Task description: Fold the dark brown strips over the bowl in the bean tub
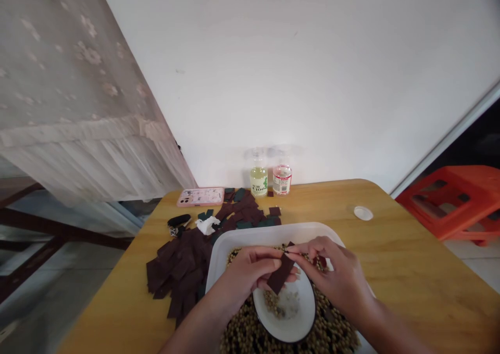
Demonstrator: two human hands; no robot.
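Over a white plastic tray heaped with mixed beans, the left hand and right hand meet, their fingers pinching a dark maroon strip near its upper end (whether something thin sits at the right fingertips is too small to tell). A white bowl rests among the beans below, and a pile of matching dark squares lies on the wooden table to the left.

Room corner, background inventory

Plain white wall, evenly lit; sheer floral curtain hanging left, over dark wooden frame; yellow wooden table, far edge against wall; orange plastic stool beyond right edge, on pale floor tiles.
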